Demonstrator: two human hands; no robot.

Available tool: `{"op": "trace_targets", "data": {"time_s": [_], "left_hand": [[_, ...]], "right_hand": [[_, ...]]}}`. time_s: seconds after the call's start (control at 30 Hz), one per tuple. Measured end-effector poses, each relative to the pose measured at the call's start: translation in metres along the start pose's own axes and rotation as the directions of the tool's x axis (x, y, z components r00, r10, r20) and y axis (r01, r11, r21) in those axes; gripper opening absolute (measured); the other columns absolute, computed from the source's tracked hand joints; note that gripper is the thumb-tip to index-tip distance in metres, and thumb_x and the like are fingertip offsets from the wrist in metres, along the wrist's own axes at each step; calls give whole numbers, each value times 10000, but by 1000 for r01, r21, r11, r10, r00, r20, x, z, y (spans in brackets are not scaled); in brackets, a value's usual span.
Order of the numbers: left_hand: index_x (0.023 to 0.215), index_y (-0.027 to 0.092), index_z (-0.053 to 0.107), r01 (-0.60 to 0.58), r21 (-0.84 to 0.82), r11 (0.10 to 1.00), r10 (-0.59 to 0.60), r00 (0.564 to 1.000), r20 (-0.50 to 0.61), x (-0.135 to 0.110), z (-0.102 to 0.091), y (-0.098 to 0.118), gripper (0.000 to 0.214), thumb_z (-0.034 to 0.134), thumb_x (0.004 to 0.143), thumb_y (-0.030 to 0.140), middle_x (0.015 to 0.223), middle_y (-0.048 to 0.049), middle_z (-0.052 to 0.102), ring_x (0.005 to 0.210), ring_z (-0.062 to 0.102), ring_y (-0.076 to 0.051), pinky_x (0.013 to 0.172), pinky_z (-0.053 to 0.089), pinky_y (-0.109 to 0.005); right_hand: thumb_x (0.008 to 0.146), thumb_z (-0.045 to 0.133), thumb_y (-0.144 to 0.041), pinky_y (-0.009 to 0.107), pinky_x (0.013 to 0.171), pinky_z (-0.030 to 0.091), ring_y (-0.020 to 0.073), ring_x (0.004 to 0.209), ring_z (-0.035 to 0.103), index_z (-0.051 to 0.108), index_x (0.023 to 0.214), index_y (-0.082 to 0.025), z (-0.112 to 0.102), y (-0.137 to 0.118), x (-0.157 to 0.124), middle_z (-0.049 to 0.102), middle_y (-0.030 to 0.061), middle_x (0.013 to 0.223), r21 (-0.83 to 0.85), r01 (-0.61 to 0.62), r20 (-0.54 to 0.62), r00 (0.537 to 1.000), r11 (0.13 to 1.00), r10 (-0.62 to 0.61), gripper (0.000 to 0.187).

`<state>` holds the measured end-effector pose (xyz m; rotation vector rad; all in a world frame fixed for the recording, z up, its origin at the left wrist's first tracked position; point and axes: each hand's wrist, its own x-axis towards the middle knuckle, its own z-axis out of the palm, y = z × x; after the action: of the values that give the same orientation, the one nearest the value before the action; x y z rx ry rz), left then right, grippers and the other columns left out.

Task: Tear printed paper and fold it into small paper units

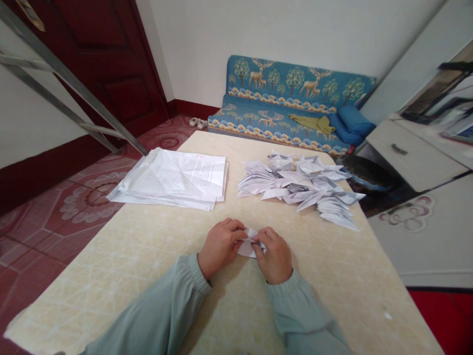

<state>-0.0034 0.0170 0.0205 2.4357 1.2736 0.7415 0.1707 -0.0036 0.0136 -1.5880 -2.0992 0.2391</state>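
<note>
Between my two hands, low over the middle of the table, is a small folded piece of white paper (247, 249). My left hand (222, 245) pinches it from the left, fingers closed on its upper edge. From the other side my right hand (273, 254) grips it between thumb and fingers. Parts of the paper are hidden by the fingers. Beyond my right hand lies a pile of folded paper pieces (295, 182), pointed and partly nested in one another. A stack of creased printed sheets (177, 175) lies beyond my left hand.
The table (148, 256) has a pale yellow patterned cover. Past its far edge stands a blue sofa (273, 111) with a deer pattern. A metal ladder (74, 79) leans at the left, near a dark red door (111, 54). A white cabinet (421, 153) stands at the right.
</note>
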Motion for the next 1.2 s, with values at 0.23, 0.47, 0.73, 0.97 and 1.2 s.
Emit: {"op": "trace_targets", "data": {"time_s": [0.23,0.47,0.73,0.97,1.2], "left_hand": [[842,203,669,47,4,999,-47,999,-12,-2,2,0,183,544,759,97,831,-44,616,819,544,-189,741,435,-318],[924,208,676,-20,-57,998,22,999,35,-2,-3,-8,192,618,764,295,871,-55,619,822,556,-198,745,421,-316],[916,211,687,-74,-76,994,79,995,58,-1,-7,-12,413,674,673,544,915,-67,629,853,565,-214,757,418,-320],[853,193,697,-3,-182,983,3,1000,1,-4,-4,-15,256,642,750,421,889,-66,660,816,594,-190,727,452,-280],[861,179,696,7,-307,952,0,1000,22,-4,-3,-10,190,645,758,329,865,-56,661,761,602,-166,693,456,-248]], "right_hand": [[748,536,-83,275,690,433,166,775,577,674,806,-224,-3,6,-1,612,21,828,138,15,3,1000,990,-15,206],[726,477,-82,280,683,490,167,728,610,702,784,-194,2,16,-4,655,42,770,364,-21,-143,987,931,78,258],[744,596,-171,290,699,487,181,773,613,690,878,-191,-10,18,-3,642,54,825,430,39,-54,998,902,-17,165],[663,703,-213,279,683,481,185,820,607,636,794,-204,-10,24,-2,635,41,883,438,36,3,999,898,-41,148],[714,670,-192,284,732,475,187,885,603,673,752,-215,-3,25,-3,613,57,988,531,41,-30,999,846,-30,45]]}}
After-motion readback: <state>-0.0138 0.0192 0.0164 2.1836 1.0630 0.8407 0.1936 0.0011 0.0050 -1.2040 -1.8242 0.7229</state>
